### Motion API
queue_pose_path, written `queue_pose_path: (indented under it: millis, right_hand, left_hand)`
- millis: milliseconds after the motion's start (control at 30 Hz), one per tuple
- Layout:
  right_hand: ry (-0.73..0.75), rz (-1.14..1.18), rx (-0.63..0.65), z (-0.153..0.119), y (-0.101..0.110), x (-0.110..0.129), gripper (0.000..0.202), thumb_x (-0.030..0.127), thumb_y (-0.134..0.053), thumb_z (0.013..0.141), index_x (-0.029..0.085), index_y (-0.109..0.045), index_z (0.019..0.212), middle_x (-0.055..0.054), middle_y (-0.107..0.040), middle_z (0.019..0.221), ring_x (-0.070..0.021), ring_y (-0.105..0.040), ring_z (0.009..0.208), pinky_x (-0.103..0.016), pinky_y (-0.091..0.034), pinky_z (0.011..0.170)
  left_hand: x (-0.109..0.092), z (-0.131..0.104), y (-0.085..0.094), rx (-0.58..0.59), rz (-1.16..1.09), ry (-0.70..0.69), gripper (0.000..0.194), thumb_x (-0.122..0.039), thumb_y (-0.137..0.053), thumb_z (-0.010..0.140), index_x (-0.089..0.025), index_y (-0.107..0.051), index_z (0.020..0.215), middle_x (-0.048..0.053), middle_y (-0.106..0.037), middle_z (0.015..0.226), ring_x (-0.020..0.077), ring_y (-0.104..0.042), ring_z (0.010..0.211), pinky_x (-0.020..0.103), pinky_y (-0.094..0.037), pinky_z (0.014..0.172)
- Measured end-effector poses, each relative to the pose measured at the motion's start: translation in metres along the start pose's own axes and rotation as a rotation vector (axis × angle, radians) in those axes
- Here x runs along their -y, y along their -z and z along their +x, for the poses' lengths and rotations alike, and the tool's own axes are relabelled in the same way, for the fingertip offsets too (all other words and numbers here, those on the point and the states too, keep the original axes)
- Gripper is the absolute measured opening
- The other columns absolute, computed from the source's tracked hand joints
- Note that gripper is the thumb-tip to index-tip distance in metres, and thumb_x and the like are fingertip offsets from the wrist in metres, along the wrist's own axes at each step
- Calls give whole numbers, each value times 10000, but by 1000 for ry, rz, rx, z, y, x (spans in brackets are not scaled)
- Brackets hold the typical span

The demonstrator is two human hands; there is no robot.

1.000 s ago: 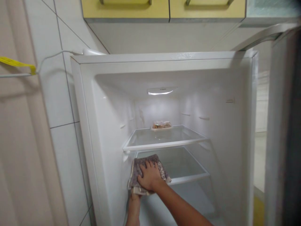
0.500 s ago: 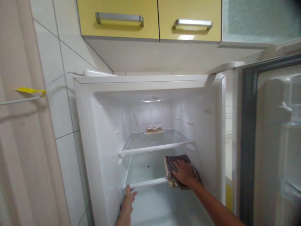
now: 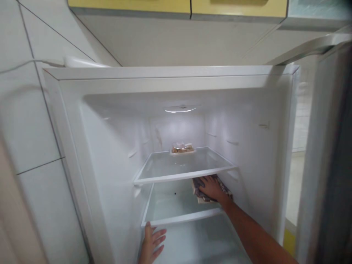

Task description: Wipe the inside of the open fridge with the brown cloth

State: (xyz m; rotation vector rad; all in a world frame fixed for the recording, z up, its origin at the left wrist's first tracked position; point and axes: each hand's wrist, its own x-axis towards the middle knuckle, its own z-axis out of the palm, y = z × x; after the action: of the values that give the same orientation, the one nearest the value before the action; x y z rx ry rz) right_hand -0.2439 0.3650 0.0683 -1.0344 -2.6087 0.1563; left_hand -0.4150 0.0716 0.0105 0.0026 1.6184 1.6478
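Note:
My right hand (image 3: 212, 187) holds a folded dark patterned cloth (image 3: 202, 200) from above, its fingers spread over the top. The cloth rests on the middle glass shelf (image 3: 165, 209) inside the fridge, toward the right side. At that shelf's front left corner, my left hand (image 3: 151, 242) has its thumb up against the white front edge. Its other fingers are spread apart below the edge, with nothing in them. A small dark spot (image 3: 175, 193) shows on the middle shelf, left of the cloth.
On the upper shelf (image 3: 178, 168) sits a clear-wrapped food tray (image 3: 182, 148) at the back. The fridge door (image 3: 330, 154) stands open at the right. Yellow cabinets (image 3: 129, 5) hang overhead, and a tiled wall (image 3: 30, 121) runs along the left.
My right hand has pushed the cloth back from the shelf's front edge, deeper under the upper shelf. My left hand's fingers have spread more. The view has moved closer to the fridge.

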Motion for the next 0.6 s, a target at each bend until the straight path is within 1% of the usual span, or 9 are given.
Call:
queue_pose_path:
  millis: [67,167,233,267,333,433,533,600]
  right_hand:
    - [-11,12,-10,13,0,3,522,403,-498,895,261,-572,1392,-104,-559,1478,-298,-461,1378,-468,-285,1153]
    - [-64,34,-22,28,-2,14,480,416,-468,909,237,-633,1323,-112,-622,1407,-307,-504,1340,-474,-299,1138]
    - [-107,53,-26,35,-4,29,492,431,-437,922,215,-644,1313,-135,-621,1405,-329,-497,1350,-505,-289,1138]
    - [-119,65,-24,38,-6,40,498,432,-420,928,211,-645,1313,-142,-619,1407,-336,-491,1357,-519,-283,1139]
    - [-107,98,-11,41,-12,71,496,427,-397,936,222,-651,1309,-138,-629,1397,-330,-492,1362,-520,-279,1141]
    - [-9,160,23,43,-23,136,504,465,-425,920,248,-643,1320,-113,-627,1406,-303,-481,1378,-488,-277,1157]
    - [103,211,70,38,-32,204,599,528,-455,889,241,-566,1403,-120,-564,1478,-323,-471,1387,-544,-256,1172]
    - [146,230,98,32,-36,235,641,486,-456,883,197,-509,1452,-159,-516,1513,-351,-448,1404,-602,-227,1174]
  left_hand:
    - [3,7,2,2,-20,1,572,-682,-242,924,-234,-480,1190,137,-755,1138,256,-686,1019,390,-479,910]
    - [9,19,4,8,-55,22,576,-700,-247,916,-240,-459,1192,134,-763,1107,262,-691,1008,396,-480,906]
    - [13,27,5,26,-81,35,584,-710,-245,909,-244,-450,1196,136,-762,1111,270,-694,1012,405,-483,909]
    - [15,31,6,35,-89,42,593,-716,-235,906,-245,-454,1192,137,-761,1114,274,-695,1017,410,-484,911]
    - [19,39,8,54,-95,43,615,-727,-208,900,-243,-476,1170,138,-758,1116,280,-692,1027,416,-483,913]
    - [26,46,12,70,-86,38,642,-738,-181,890,-241,-517,1119,142,-760,1082,294,-692,1017,430,-479,909]
    - [32,50,14,82,-71,-2,684,-754,-176,878,-229,-552,1102,151,-761,1053,314,-694,995,441,-483,866]
    - [35,53,15,81,-59,-22,689,-750,-199,875,-215,-563,1113,159,-762,1033,326,-698,977,438,-484,818]
